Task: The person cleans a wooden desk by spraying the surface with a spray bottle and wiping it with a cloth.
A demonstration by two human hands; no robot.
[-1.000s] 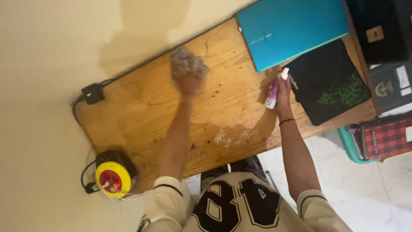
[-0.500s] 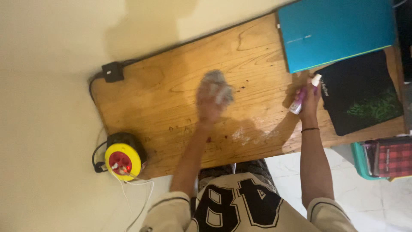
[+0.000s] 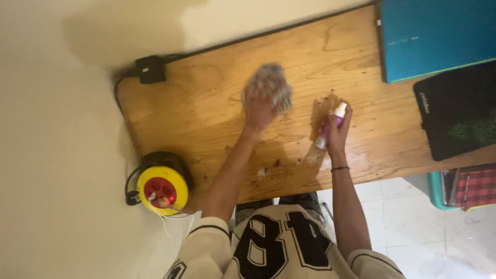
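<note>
- The left hand [image 3: 258, 111] presses a crumpled grey cloth [image 3: 269, 85] onto the wooden desk [image 3: 206, 119]; the cloth lies under and beyond the fingers, which close over its near part.
- The cloth and fingers are blurred, so how tightly the fingers grip it is hard to make out.
- The right hand [image 3: 338, 132] is wrapped around a small purple spray bottle [image 3: 330, 126] with a white cap, held tilted just above the desk, cap pointing away from the body.
- The two hands are near one another, the bottle just to the right of the cloth, not touching it.
- A wet, shiny patch and some small dark specks show on the desk near the bottle and towards the near edge.
- A black band sits on the right wrist.
- At the desk's far right lie a teal laptop [image 3: 439, 36] and a black mat [image 3: 460, 113]; both are cut off by the picture's edge.
- A black plug block [image 3: 151, 68] sits at the desk's left corner, against the wall.
- A yellow cable reel [image 3: 161, 188] with a red centre sits on the floor beside the desk's left end.
- At the right edge a teal bin [image 3: 439, 191] holding red checked fabric is only partly in view.
</note>
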